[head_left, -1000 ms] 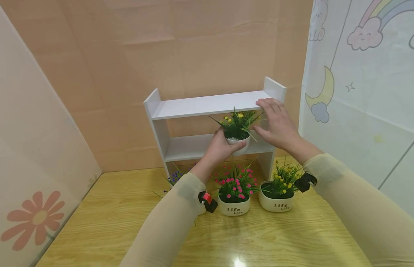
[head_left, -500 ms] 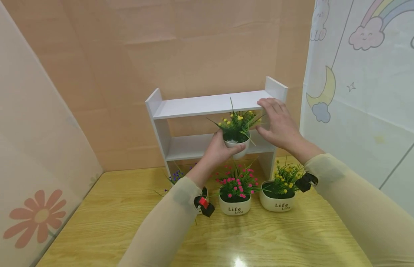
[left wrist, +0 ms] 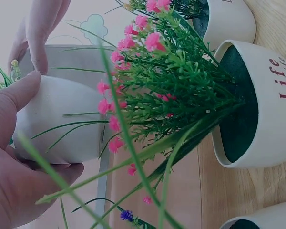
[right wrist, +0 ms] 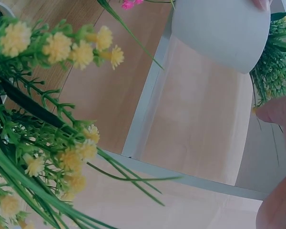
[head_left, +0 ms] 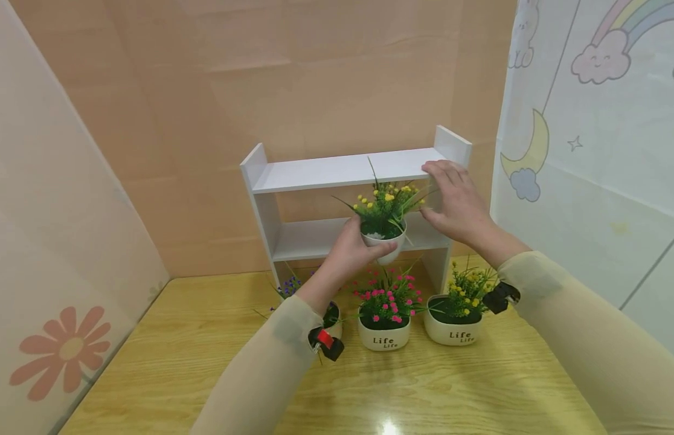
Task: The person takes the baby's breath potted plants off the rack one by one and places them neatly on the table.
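My left hand (head_left: 349,252) grips a small white pot (head_left: 389,252) of artificial yellow flowers (head_left: 385,202), with the thumb across its front. The pot is raised before the white shelf (head_left: 307,240), level with the middle board. In the left wrist view, thumb and fingers wrap the pot's smooth side (left wrist: 62,119). My right hand (head_left: 458,202) is at the shelf's right end, fingertips at the top board's front edge and thumb pointing toward the leaves. Nothing is seen in its grasp. The right wrist view catches the held pot (right wrist: 219,33) above the thumb (right wrist: 274,112).
On the wooden table (head_left: 206,338) before the shelf stand a pink-flowered pot (head_left: 384,335), a yellow-flowered pot (head_left: 453,331) and a purple-flowered pot (head_left: 333,326), partly hidden by my left forearm. Draped sheets form the back (head_left: 342,78) and sides.
My left hand has drawn the potted yellow flowers slightly down and out from the shelf. My right hand has stayed at the shelf's right end. The head view has shifted a little.
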A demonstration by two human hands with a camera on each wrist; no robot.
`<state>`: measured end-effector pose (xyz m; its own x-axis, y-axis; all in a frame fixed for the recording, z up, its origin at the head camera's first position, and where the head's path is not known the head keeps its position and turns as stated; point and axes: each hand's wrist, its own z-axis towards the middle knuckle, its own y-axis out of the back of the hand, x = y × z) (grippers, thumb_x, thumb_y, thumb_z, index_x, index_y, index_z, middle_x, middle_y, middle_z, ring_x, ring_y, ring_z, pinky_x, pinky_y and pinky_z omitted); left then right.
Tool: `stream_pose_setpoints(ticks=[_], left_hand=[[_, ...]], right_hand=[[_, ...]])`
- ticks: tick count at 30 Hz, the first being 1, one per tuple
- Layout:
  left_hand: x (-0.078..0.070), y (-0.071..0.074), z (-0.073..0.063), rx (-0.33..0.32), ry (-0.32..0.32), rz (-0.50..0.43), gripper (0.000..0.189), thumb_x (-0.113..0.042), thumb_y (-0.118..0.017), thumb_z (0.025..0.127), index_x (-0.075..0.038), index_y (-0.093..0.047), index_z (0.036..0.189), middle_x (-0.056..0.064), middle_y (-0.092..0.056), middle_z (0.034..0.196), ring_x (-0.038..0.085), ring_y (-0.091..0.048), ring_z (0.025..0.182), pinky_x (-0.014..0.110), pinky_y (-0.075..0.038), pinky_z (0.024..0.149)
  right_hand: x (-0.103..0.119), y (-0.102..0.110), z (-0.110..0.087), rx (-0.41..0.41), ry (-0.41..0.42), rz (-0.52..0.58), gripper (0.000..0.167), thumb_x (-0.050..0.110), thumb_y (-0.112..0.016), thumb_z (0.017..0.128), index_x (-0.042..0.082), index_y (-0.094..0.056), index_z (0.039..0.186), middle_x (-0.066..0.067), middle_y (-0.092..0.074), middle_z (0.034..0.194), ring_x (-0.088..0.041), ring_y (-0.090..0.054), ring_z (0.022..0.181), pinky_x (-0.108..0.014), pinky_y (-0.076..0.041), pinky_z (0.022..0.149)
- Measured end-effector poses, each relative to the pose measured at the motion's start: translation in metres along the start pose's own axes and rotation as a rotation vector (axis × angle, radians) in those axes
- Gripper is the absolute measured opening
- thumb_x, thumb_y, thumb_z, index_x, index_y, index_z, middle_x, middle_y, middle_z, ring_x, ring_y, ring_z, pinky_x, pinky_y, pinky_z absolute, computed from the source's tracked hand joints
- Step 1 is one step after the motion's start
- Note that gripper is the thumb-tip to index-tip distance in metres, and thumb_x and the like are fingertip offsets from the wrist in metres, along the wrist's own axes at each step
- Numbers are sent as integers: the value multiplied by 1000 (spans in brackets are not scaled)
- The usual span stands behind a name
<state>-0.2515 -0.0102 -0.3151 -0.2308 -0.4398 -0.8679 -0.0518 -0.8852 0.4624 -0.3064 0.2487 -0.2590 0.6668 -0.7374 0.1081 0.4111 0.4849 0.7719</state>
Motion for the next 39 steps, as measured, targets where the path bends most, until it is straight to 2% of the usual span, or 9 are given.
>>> stream_pose_setpoints(ticks=[6, 8, 11, 14, 17, 22, 30, 35, 39], left_hand=[[1, 4, -7, 16, 5, 30, 114, -50, -89, 95, -1, -23, 174, 18, -34, 176, 37, -38, 159, 56, -43, 124], [2, 5, -9, 21, -1, 25, 109, -49, -89, 94, 0, -29, 171, 19, -42, 170, 36, -47, 153, 55, -48, 119], [4, 7, -12, 27, -30, 4, 94, -47, -91, 93, -2, -43, 160, 14, -58, 150, 30, -63, 132, 50, -58, 107], [6, 8, -15, 33, -47, -11, 84, -46, -92, 93, -4, -49, 152, 9, -63, 136, 25, -67, 120, 46, -61, 100], [7, 10, -20, 39, -31, -3, 94, -48, -91, 93, -3, -43, 160, 12, -59, 146, 27, -63, 129, 49, -58, 106], [6, 14, -28, 52, -7, 22, 114, -52, -90, 92, -1, -27, 172, 19, -42, 169, 34, -48, 151, 56, -48, 118], [7, 19, -38, 70, -49, -3, 95, -48, -91, 93, -1, -42, 160, 12, -58, 143, 25, -64, 124, 48, -58, 105], [5, 24, -47, 74, -56, 18, 97, -48, -91, 93, 1, -41, 160, 13, -57, 144, 28, -63, 128, 48, -56, 107], [2, 27, -55, 72, -32, 38, 104, -50, -91, 92, 2, -37, 164, 16, -55, 148, 27, -61, 130, 50, -55, 109]], right_hand=[[0, 1, 0, 10, -12, -1, 82, 6, -79, 89, -2, -40, 161, -28, -41, 163, -49, -30, 155, -54, -17, 135], [-1, 0, 0, 9, -11, -4, 83, 6, -79, 89, -2, -40, 161, -28, -41, 162, -49, -30, 155, -54, -17, 135], [-2, 0, 0, 10, -13, -10, 83, 5, -79, 88, -3, -40, 161, -28, -41, 162, -49, -30, 155, -55, -17, 135], [-2, -1, 0, 7, -14, -10, 83, 5, -79, 88, -2, -40, 161, -28, -41, 162, -49, -30, 155, -55, -18, 134], [-3, -1, 0, 6, -16, -7, 83, 5, -80, 89, -2, -40, 162, -27, -41, 163, -49, -31, 155, -56, -18, 134], [-3, -2, 0, 9, -15, -15, 82, 7, -80, 90, -2, -40, 161, -27, -41, 163, -49, -31, 154, -56, -18, 134], [-4, -4, 0, -6, -2, -4, 82, 6, -82, 90, -3, -41, 161, -28, -42, 161, -50, -32, 153, -57, -20, 133], [-4, -4, 0, -6, 3, -9, 84, 5, -82, 89, -3, -40, 161, -28, -41, 162, -50, -32, 153, -57, -20, 133], [-4, -4, 1, -9, 10, -8, 84, 5, -83, 89, -3, -40, 161, -28, -41, 161, -50, -32, 153, -56, -19, 134]])
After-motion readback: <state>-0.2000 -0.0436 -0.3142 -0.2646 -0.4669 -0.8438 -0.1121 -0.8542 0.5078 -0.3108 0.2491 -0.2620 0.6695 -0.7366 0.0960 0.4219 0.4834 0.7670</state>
